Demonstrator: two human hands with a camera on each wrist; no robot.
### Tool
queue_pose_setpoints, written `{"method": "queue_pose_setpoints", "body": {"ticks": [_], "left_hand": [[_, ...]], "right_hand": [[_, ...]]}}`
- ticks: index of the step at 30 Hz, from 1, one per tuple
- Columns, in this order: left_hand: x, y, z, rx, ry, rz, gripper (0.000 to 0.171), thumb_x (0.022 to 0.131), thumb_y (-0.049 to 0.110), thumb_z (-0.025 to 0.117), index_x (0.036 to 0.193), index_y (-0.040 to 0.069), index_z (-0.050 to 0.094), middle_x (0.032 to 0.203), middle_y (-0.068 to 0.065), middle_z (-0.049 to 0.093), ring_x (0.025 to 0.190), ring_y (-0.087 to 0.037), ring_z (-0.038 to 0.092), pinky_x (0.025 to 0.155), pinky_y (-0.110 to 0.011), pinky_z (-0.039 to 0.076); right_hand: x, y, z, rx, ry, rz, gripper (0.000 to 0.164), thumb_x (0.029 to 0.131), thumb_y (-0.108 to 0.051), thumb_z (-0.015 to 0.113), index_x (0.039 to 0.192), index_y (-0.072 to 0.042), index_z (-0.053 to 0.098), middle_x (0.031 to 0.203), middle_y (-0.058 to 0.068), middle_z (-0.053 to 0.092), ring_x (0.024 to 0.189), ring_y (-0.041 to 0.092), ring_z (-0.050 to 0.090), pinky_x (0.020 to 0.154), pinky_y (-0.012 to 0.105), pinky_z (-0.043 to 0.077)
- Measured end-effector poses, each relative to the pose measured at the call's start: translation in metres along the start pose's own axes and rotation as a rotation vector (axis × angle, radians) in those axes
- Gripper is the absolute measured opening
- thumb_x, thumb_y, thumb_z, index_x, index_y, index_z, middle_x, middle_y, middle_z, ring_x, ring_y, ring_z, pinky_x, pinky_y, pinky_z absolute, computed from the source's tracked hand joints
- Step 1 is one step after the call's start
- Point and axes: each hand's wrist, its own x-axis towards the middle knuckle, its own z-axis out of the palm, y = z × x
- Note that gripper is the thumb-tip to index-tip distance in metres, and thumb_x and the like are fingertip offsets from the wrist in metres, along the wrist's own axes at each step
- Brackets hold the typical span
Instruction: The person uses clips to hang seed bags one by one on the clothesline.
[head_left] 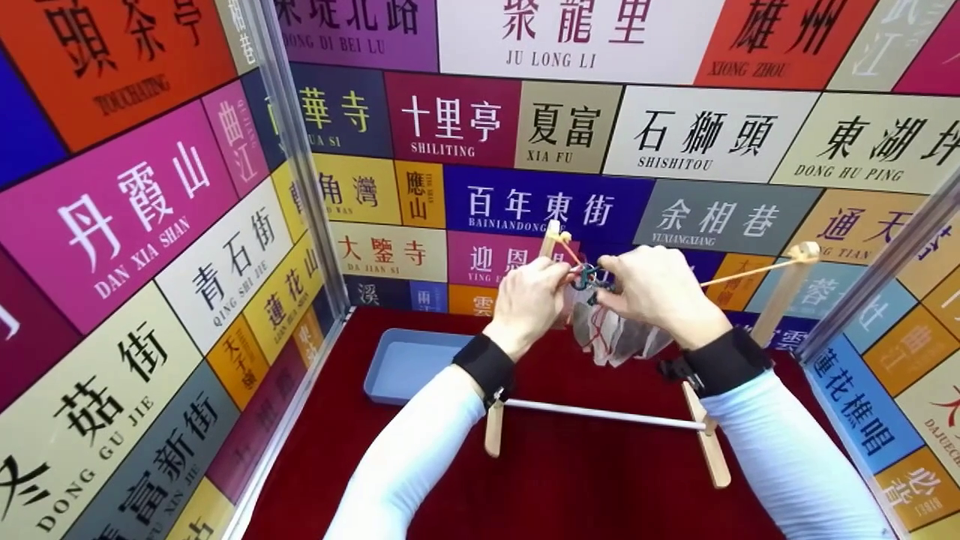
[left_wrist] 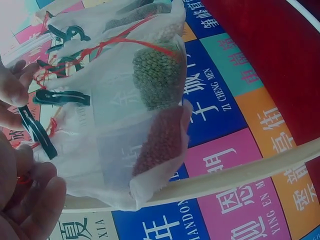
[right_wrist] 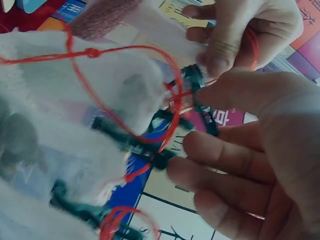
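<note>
Several white mesh drawstring bags (head_left: pixel 611 334) hang from a line; through the mesh show green beans (left_wrist: pixel 157 75) and dark red grains (left_wrist: pixel 160 142). Dark green clips (left_wrist: pixel 62 97) and red cords (right_wrist: pixel 92 52) crowd around their tops. My left hand (head_left: pixel 529 300) pinches red cord, looped by its fingers in the right wrist view. Close on its right, my right hand (head_left: pixel 652 289) holds a green clip (right_wrist: pixel 202 112) between thumb and index finger, its other fingers loosely bent. Where the clip meets the cord is blurred.
A wooden rack stands on a dark red cloth (head_left: pixel 600 487), with a left post (head_left: pixel 551 241), a right post (head_left: pixel 784 296) and a white rod (head_left: pixel 600 413) low between its feet. At the left lies a blue tray (head_left: pixel 371 375). Lettered panels (head_left: pixel 547 199) enclose the space.
</note>
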Motion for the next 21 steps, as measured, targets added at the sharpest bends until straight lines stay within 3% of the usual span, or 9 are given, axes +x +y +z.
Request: {"method": "queue_pose_setpoints", "body": {"ticks": [3,7,9,12,16,21], "left_hand": [[-0.003,0.000,-0.001,-0.009,-0.009,-0.008,0.017,0.106,0.030,0.078,0.099,0.014,0.082,0.089,-0.002,0.078,0.072,-0.021,0.077,0.066,-0.034,0.065],[-0.010,-0.002,-0.004,-0.056,-0.028,-0.017,0.015,0.107,0.027,0.078,0.103,0.014,0.083,0.093,-0.002,0.079,0.074,-0.020,0.077,0.069,-0.034,0.065],[-0.014,-0.005,-0.008,-0.080,-0.045,-0.028,0.013,0.106,0.025,0.079,0.105,0.014,0.083,0.095,-0.003,0.080,0.075,-0.020,0.077,0.069,-0.033,0.065],[-0.024,-0.016,-0.017,-0.109,-0.074,-0.046,0.011,0.104,0.022,0.080,0.109,0.012,0.083,0.096,-0.003,0.081,0.076,-0.019,0.076,0.069,-0.032,0.064],[-0.042,-0.040,-0.029,-0.108,-0.090,-0.067,0.013,0.102,0.021,0.081,0.111,0.011,0.083,0.097,-0.005,0.082,0.077,-0.019,0.076,0.069,-0.033,0.065],[-0.075,-0.075,-0.045,-0.060,-0.093,-0.122,0.016,0.102,0.024,0.081,0.111,0.011,0.083,0.101,-0.006,0.083,0.082,-0.024,0.079,0.073,-0.039,0.067]], "right_hand": [[-0.009,-0.001,0.005,0.018,0.062,0.000,0.031,0.089,-0.033,0.087,0.105,-0.010,0.074,0.072,0.007,0.074,0.062,0.039,0.070,0.049,0.055,0.055],[-0.028,-0.004,0.014,0.029,0.234,-0.053,0.042,0.089,-0.032,0.088,0.120,-0.007,0.077,0.078,0.009,0.077,0.059,0.032,0.069,0.046,0.048,0.055],[-0.039,-0.006,0.019,0.035,0.332,-0.087,0.038,0.090,-0.031,0.088,0.117,-0.006,0.079,0.079,0.009,0.077,0.057,0.028,0.067,0.045,0.043,0.054],[-0.058,-0.010,0.027,0.046,0.429,-0.105,0.017,0.092,-0.026,0.083,0.096,-0.010,0.078,0.074,0.004,0.076,0.054,0.022,0.065,0.043,0.038,0.052],[-0.086,-0.010,0.040,0.066,0.439,-0.078,0.013,0.091,-0.022,0.080,0.082,-0.015,0.072,0.068,-0.001,0.071,0.050,0.018,0.061,0.041,0.036,0.048],[-0.123,-0.004,0.058,0.095,0.369,0.018,0.016,0.087,-0.020,0.081,0.078,-0.015,0.070,0.066,-0.001,0.069,0.050,0.023,0.061,0.040,0.040,0.045]]}}
